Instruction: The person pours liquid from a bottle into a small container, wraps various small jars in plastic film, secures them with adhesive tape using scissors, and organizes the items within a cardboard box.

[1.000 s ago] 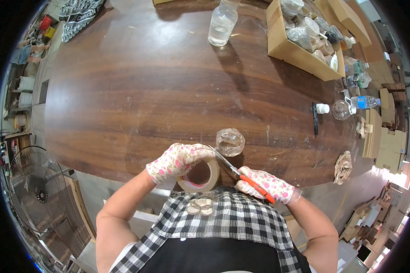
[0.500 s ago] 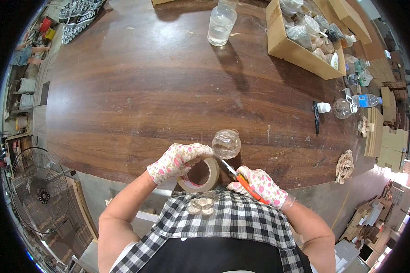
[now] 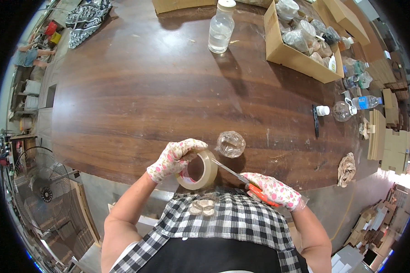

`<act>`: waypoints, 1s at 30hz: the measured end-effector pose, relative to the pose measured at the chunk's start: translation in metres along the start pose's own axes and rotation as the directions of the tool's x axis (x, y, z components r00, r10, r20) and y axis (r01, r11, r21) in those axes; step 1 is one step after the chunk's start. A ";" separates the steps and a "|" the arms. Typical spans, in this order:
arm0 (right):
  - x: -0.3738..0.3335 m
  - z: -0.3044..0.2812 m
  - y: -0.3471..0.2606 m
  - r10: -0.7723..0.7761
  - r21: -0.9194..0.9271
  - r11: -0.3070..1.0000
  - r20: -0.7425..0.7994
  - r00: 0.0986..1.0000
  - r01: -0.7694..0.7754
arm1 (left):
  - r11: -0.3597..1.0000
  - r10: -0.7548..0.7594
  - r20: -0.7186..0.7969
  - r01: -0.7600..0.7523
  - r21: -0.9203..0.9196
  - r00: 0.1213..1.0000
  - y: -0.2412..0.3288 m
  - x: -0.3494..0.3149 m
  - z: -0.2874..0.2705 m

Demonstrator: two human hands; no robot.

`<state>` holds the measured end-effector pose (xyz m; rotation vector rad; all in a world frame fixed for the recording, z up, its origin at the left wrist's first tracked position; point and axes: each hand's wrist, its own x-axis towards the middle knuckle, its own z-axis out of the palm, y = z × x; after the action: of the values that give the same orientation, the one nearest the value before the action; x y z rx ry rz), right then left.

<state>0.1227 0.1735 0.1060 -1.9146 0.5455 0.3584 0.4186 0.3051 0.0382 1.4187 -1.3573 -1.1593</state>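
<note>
My left hand, in a white glove with pink flowers, grips a wide roll of clear packing tape at the table's near edge. In a matching glove, my right hand is closed on the orange handles of a pair of scissors. Their metal blades point toward the tape roll, with the tips close to its right rim; I cannot tell whether they touch it. Just beyond the blades, a clear, round, crinkled plastic object rests on the table, apart from both hands.
Farther back on the wooden table stands a bottle of clear liquid. A cardboard box of plastic-wrapped items is at the far right. Bottles, a black marker and crumpled brown paper lie rightward. A fan stands left.
The scissors and my right hand have drawn back to the right, away from the round plastic object. That object has turned and now sits apart from my left hand and the tape roll.
</note>
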 end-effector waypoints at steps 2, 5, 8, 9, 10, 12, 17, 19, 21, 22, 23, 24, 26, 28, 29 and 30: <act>-0.006 -0.013 -0.012 0.088 -0.026 0.996 0.109 0.990 -0.085 | 0.999 -0.051 -0.023 0.051 0.008 0.998 0.003 0.003 0.001; -0.015 -0.018 -0.012 0.111 0.115 0.988 -0.052 0.992 -0.105 | 0.999 -0.009 -0.075 0.012 0.049 0.997 -0.006 0.001 0.004; -0.019 -0.020 -0.008 0.380 0.359 0.896 -0.307 0.873 -0.263 | 0.993 0.037 -0.108 -0.025 0.116 0.993 -0.007 0.002 0.008; -0.016 -0.015 0.014 0.314 0.193 0.949 -0.482 0.818 -0.251 | 0.991 0.043 -0.123 -0.027 0.128 0.991 -0.009 0.001 0.009; -0.014 -0.011 0.033 0.214 0.020 0.965 -0.631 0.745 -0.260 | 0.990 0.049 -0.138 -0.029 0.139 0.989 -0.009 0.001 0.010; -0.006 -0.020 0.042 0.164 -0.227 0.874 -0.695 0.701 -0.430 | 0.988 0.060 -0.152 -0.036 0.152 0.987 -0.008 0.001 0.012; 0.008 -0.035 0.071 0.200 -0.480 0.670 -0.618 0.761 -0.566 | 0.986 -0.048 -0.157 0.072 0.150 0.986 0.007 0.004 0.014; 0.014 -0.035 0.053 0.237 -0.594 0.507 -0.601 0.763 -0.625 | 0.985 0.012 -0.195 0.021 0.170 0.981 0.006 0.003 0.016; 0.019 -0.037 0.024 0.156 -0.522 0.645 -0.625 0.765 -0.558 | 0.984 0.032 -0.225 0.008 0.178 0.974 0.006 0.000 0.018; 0.021 -0.037 0.012 0.092 -0.432 0.762 -0.665 0.741 -0.483 | 0.983 0.062 -0.237 -0.018 0.183 0.970 0.006 0.000 0.020; 0.029 -0.036 0.000 -0.222 -0.523 0.816 -0.676 0.702 -0.246 | 0.983 0.060 -0.239 -0.017 0.180 0.969 0.008 -0.001 0.020; 0.039 -0.035 -0.015 -0.319 -0.490 0.870 -0.635 0.703 -0.048 | 0.984 0.047 -0.200 -0.011 0.176 0.979 0.013 -0.002 0.020; 0.060 -0.027 -0.037 -0.379 -0.347 0.915 -0.559 0.737 0.207 | 0.986 0.043 -0.160 -0.016 0.166 0.986 0.026 0.000 0.022; 0.076 -0.019 -0.048 -0.304 -0.207 0.950 -0.436 0.847 0.235 | 0.999 -0.042 -0.128 0.041 -0.008 0.991 0.041 0.002 0.028; 0.082 -0.015 -0.044 -0.302 -0.145 0.953 -0.386 0.872 0.266 | 0.991 -0.002 -0.081 0.012 0.133 0.997 0.042 0.002 0.028; 0.087 -0.012 -0.039 -0.303 -0.081 0.953 -0.334 0.893 0.293 | 0.991 -0.002 -0.085 0.013 0.132 0.996 0.042 0.001 0.027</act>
<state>0.2169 0.1571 0.0996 -2.0642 0.4616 -0.1738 0.3826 0.3019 0.0733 1.5509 -1.3916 -1.0169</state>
